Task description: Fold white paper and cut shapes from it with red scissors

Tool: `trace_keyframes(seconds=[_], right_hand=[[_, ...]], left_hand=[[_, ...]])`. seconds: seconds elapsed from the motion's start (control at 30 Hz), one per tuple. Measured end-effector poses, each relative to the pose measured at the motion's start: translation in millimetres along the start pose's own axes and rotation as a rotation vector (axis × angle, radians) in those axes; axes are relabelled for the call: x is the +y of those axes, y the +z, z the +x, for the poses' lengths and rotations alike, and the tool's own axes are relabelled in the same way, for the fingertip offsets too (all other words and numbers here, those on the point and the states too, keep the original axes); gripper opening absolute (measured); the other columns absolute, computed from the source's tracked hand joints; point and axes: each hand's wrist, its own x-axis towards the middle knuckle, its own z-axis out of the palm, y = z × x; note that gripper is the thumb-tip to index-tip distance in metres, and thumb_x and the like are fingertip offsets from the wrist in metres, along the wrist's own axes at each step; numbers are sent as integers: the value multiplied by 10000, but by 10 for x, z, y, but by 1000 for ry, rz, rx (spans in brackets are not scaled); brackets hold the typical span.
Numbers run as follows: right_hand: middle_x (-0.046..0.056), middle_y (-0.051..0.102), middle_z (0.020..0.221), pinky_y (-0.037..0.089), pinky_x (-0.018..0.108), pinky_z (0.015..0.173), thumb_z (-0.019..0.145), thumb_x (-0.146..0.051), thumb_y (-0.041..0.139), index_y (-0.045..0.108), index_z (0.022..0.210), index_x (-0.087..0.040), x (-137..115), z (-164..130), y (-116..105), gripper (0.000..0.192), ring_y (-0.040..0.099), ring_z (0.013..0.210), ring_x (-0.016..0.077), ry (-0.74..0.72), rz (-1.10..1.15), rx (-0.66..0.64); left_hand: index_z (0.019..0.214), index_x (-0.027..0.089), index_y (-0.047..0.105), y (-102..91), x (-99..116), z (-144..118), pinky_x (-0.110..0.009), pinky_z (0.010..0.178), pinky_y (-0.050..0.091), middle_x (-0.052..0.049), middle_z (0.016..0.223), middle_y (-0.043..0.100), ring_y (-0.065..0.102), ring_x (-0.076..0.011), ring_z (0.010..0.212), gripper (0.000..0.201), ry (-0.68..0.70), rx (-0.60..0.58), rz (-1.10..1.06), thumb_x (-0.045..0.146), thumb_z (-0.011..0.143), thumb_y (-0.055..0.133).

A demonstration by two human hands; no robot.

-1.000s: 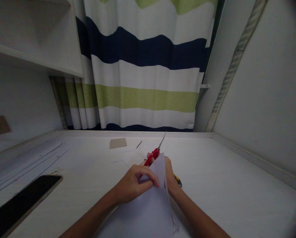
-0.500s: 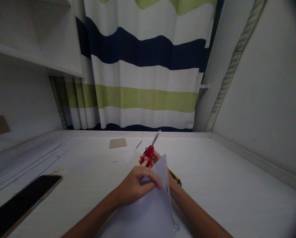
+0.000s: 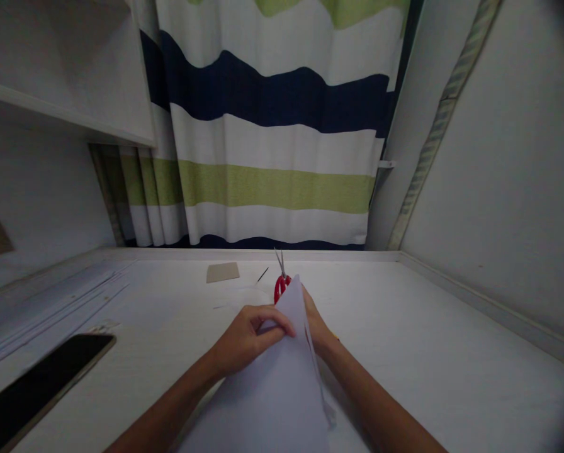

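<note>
At the far left a dark phone (image 3: pixel 36 390) lies flat near the front edge of the white table (image 3: pixel 442 352), well apart from my hands. Behind it, long pale strips (image 3: pixel 50 305) run along the table's left side under the shelf (image 3: pixel 65 119). Farther back, near the striped curtain (image 3: pixel 272 145), a small brown card (image 3: pixel 222 272) lies flat, and just to its right there is a thin dark sliver (image 3: pixel 262 275) that I cannot make out.

My left hand (image 3: pixel 248 340) is curled shut on the sheet of paper (image 3: pixel 272 390), thumb and fingers pinching it near its upper point. The sheet stands tilted up between my two forearms, its tip rising in front of the scissors, and a cut strip hangs loose along its right edge.

That raised paper hides most of my right hand (image 3: pixel 316 324); only its back and wrist show just right of the sheet. It holds the red-handled scissors (image 3: pixel 281 280), whose handles peek over the paper's tip with the blades pointing up and away towards the curtain. The blades look close together, but how my fingers sit in the handles is hidden.
</note>
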Motion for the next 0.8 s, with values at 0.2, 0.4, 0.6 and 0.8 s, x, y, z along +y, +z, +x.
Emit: trace_keyframes(seconds=[0.2,0.4,0.6,0.8], right_hand=[[-54,407,651,312,159,458,614,-386,608,420,912,-216,-264,67,-161,391,373,502,45,139,225,106],[-47,322,604,257,176,444,695,-625,336,399,920,-219,-466,-34,-335,469,316,479,51,376,561,-512],[-13,377,636,272,196,429,699,-652,259,374,939,-179,-423,-169,-371,543,347,492,68,666,413,-994],[-22,385,598,258,171,403,751,-599,220,389,903,-165,-385,-165,-382,490,338,455,49,698,305,-1064]], left_hand=[[717,165,613,-317,-13,65,-245,699,382,-9,764,618,536,-138,739,124,-101,160,64,209,699,499],[794,172,554,-534,-80,75,-200,506,354,20,695,540,474,-98,571,166,-130,213,151,282,681,503],[833,190,434,-577,-112,75,-179,449,344,37,712,488,474,-84,533,164,-165,188,79,276,701,481],[846,206,380,-601,-128,71,-194,459,388,34,744,496,514,-95,543,197,-171,183,-31,291,706,488]])
